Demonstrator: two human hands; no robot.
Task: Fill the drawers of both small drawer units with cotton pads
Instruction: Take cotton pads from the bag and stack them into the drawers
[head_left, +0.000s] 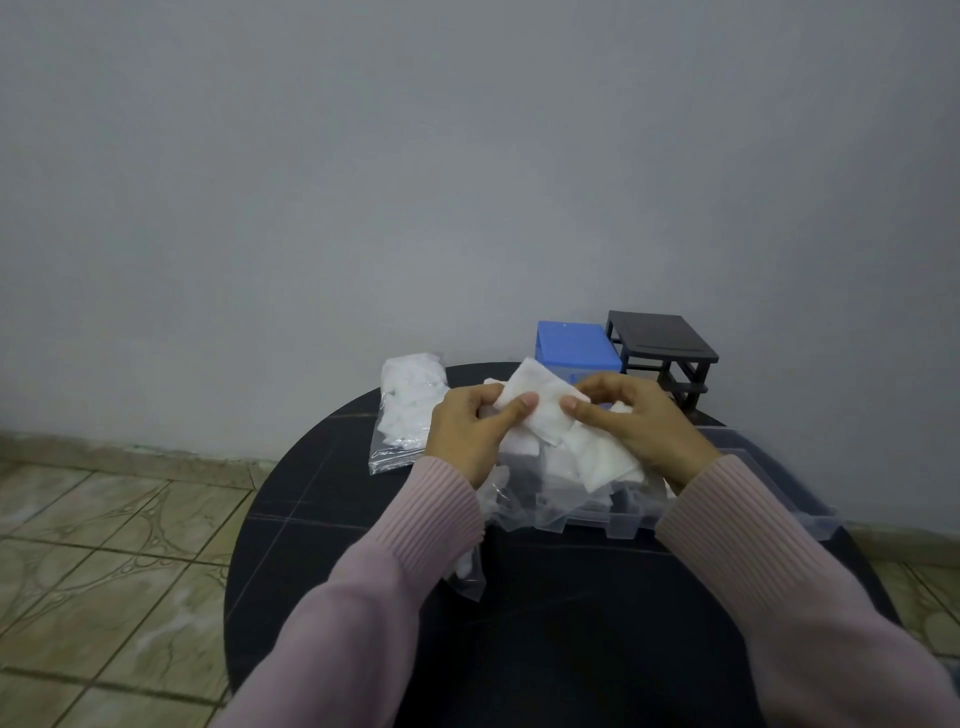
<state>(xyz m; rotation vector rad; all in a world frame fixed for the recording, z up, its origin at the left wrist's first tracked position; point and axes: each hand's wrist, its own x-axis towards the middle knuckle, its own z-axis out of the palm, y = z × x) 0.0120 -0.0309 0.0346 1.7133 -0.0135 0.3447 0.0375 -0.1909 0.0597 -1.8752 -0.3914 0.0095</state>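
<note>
Both my hands hold a white cotton pad (540, 402) above the table. My left hand (470, 431) pinches its left edge with the thumb on top, and my right hand (639, 421) pinches its right edge. More white pads (608, 457) hang under my right hand, over clear plastic drawers (597, 512) that lie on the table. Behind my hands stands a blue-topped drawer unit (574, 345). To its right stands a black unit frame (665, 348) with no drawers in it.
A clear zip bag of cotton pads (408, 410) lies at the back left of the round dark table (322, 519). Another clear bag (467, 571) lies under my left sleeve. A grey wall is close behind, with tiled floor to the left.
</note>
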